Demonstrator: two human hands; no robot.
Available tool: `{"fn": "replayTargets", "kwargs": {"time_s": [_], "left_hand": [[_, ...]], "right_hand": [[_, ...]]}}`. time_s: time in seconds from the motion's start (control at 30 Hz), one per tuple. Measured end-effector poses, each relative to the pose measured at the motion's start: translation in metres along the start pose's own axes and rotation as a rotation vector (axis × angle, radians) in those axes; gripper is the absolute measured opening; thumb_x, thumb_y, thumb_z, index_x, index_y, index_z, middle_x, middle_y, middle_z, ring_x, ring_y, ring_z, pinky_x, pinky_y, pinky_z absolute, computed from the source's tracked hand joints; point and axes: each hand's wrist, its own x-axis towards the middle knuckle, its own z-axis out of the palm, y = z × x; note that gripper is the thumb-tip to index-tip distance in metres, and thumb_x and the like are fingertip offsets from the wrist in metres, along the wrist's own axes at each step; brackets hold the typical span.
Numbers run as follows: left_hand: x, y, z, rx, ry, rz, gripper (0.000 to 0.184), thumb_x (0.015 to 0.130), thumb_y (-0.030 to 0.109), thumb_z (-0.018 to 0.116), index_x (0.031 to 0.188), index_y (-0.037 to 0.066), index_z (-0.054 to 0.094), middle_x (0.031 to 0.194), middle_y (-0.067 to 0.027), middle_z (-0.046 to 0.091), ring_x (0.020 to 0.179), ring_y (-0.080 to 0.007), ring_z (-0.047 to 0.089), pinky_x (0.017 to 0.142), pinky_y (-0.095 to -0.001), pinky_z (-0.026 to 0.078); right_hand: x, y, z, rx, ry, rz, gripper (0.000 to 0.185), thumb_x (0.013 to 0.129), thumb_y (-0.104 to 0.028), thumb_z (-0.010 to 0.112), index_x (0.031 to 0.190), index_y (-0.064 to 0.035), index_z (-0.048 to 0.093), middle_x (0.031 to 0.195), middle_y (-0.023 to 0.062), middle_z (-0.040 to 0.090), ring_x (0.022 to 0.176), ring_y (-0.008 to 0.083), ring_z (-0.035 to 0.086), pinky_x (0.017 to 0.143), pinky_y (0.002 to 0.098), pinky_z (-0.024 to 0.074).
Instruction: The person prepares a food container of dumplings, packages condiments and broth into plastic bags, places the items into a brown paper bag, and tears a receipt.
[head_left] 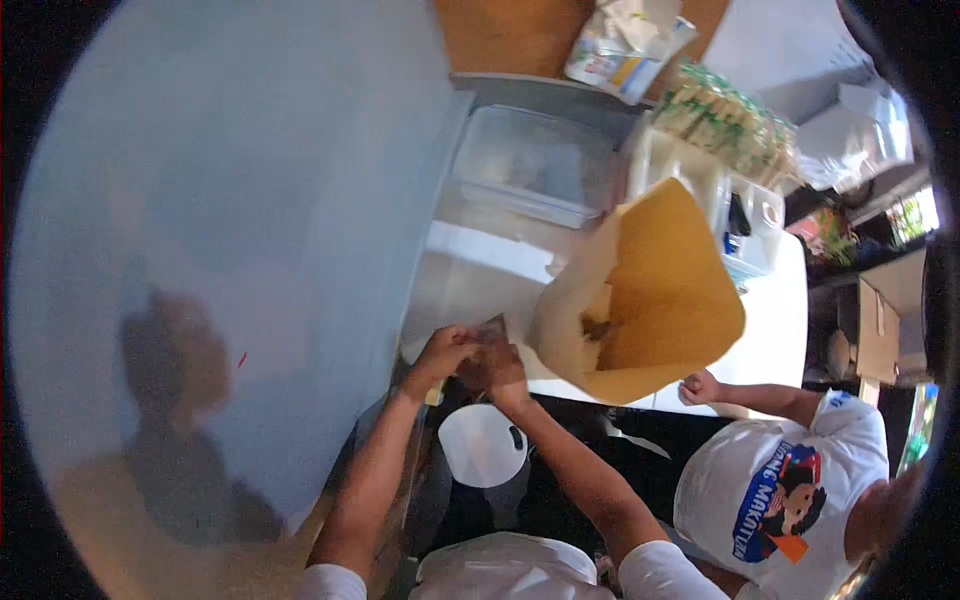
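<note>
My left hand (448, 352) and my right hand (500, 375) are together at the near edge of the white table, left of a large brown paper bag (680, 290). Their fingers are closed around a small dark brownish flat piece, perhaps a little packet (493, 326); blur hides what it is. The bag stands wide open towards me, with something small and dark inside it. Beneath my wrists is a round white top with a dark slot (480, 445), lower than the table.
A clear lidded plastic box (535, 165) is farther back. Green-and-white bundled packs (725, 125) lie beside a white divided tray (665, 160). A person in a white printed shirt (780, 500) is at the right, one hand (699, 387) near the bag. A pale wall (230, 200) borders the left.
</note>
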Motion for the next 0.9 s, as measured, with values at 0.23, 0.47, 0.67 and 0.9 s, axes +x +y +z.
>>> {"fn": "replayTargets", "kwargs": {"time_s": [0.23,0.47,0.67,0.9], "left_hand": [[-0.006,-0.044,0.008,0.058,0.167,0.187,0.021,0.093,0.014,0.068,0.107,-0.002,0.064,0.098,-0.0085,0.07,0.09,-0.0182,0.067,0.083,-0.0321,0.054],[-0.011,-0.033,0.002,0.048,0.167,0.174,0.022,0.093,0.012,0.064,0.107,-0.004,0.067,0.097,-0.0152,0.074,0.092,-0.0193,0.071,0.082,-0.0331,0.055],[-0.015,-0.029,0.004,0.405,0.265,0.409,0.022,0.094,0.015,0.063,0.11,0.003,0.073,0.1,-0.0184,0.074,0.093,-0.0321,0.071,0.085,-0.0387,0.054],[-0.007,-0.059,0.005,0.508,0.321,0.509,0.025,0.095,0.017,0.057,0.111,0.007,0.073,0.108,-0.0191,0.061,0.106,-0.0381,0.057,0.094,-0.0466,0.045]], "right_hand": [[-0.025,-0.027,-0.018,-0.08,0.156,0.037,0.023,0.092,-0.016,0.063,0.108,-0.001,0.055,0.102,0.0212,0.061,0.085,0.0429,0.061,0.074,0.0519,0.0482],[0.001,-0.03,-0.042,-0.553,-0.168,-0.188,0.037,0.092,-0.033,0.059,0.113,-0.0019,0.056,0.106,0.0211,0.063,0.078,0.0409,0.066,0.069,0.0501,0.0501],[0.006,-0.033,-0.037,-0.348,-0.149,-0.14,0.029,0.094,-0.029,0.058,0.109,-0.0039,0.062,0.079,0.0203,0.067,0.067,0.0406,0.066,0.063,0.052,0.0514],[0.018,0.0,-0.009,-0.116,-0.013,0.115,0.03,0.091,-0.033,0.061,0.099,-0.0055,0.069,0.08,0.0216,0.067,0.066,0.0465,0.064,0.064,0.0541,0.0524]]}}
